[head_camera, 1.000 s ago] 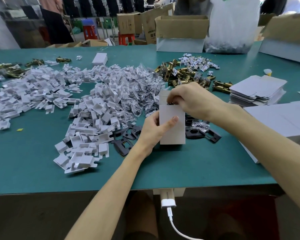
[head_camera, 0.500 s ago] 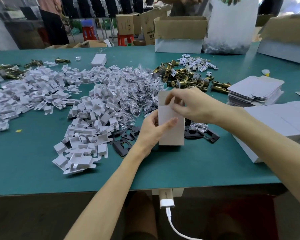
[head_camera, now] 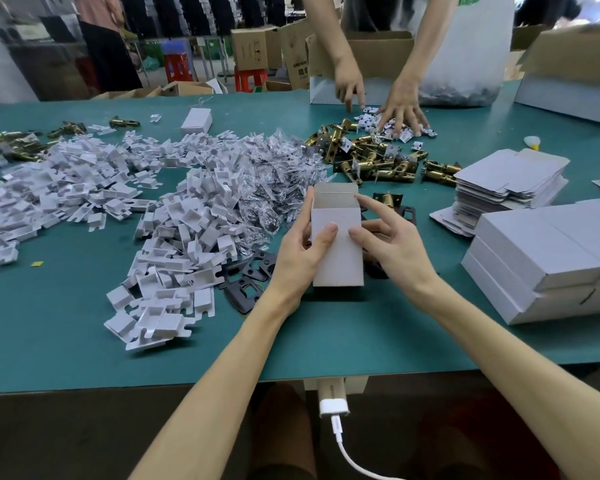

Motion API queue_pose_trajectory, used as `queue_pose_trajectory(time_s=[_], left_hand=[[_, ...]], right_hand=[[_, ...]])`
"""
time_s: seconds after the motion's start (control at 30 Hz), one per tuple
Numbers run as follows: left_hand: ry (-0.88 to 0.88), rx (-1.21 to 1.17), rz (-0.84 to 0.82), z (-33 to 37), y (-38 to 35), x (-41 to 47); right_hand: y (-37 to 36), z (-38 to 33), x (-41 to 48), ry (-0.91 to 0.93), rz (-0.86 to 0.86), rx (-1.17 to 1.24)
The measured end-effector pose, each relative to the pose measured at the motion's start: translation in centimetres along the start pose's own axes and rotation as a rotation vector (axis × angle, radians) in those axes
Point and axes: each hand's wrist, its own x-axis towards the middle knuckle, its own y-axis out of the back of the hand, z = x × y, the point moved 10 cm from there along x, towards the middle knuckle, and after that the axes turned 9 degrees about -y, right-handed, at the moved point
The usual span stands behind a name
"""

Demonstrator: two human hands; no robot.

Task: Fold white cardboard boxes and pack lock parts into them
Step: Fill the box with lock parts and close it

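A small white cardboard box [head_camera: 340, 258] stands upright on the green table [head_camera: 66, 334], its top flap raised. My left hand [head_camera: 302, 251] grips its left side, thumb on the front face. My right hand [head_camera: 392, 247] holds the right side, thumb on the front and index finger at the top right corner. Black lock plates [head_camera: 246, 282] lie beside and behind the box. Brass latch parts [head_camera: 371, 157] are heaped further back. Folded white inserts [head_camera: 174, 244] and small plastic bags [head_camera: 278, 174] are piled to the left.
Flat box blanks [head_camera: 510, 185] and finished white boxes [head_camera: 548, 265] are stacked at the right. Another person's two hands [head_camera: 399, 112] reach into small packets at the far side. Brown cartons [head_camera: 361, 64] and a large plastic bag [head_camera: 471, 64] stand along the far edge.
My right hand came off the box's open top and dropped to its right side. Another person's arms have come into view at the far edge. The camera has tilted up a little.
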Motion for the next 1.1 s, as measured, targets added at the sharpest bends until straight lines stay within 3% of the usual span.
queue_pose_trajectory(time_s=[0.27,0.67,0.93,1.1], left_hand=[[0.011,-0.059,0.035,0.5,0.4,-0.2],[0.041,0.112,0.014,-0.1,0.4,-0.3],[-0.013,0.054,-0.019,0.5,0.2,-0.4],[-0.017,0.031,-0.002,1.0,0.1,-0.4]], right_hand=[[-0.3,0.3,-0.7,0.029,0.068,0.162],[-0.3,3.0,-1.8,-0.067,0.072,0.223],[0.0,3.0,-2.0,-0.058,0.082,0.202],[0.3,3.5,-1.9,-0.096,0.11,0.315]])
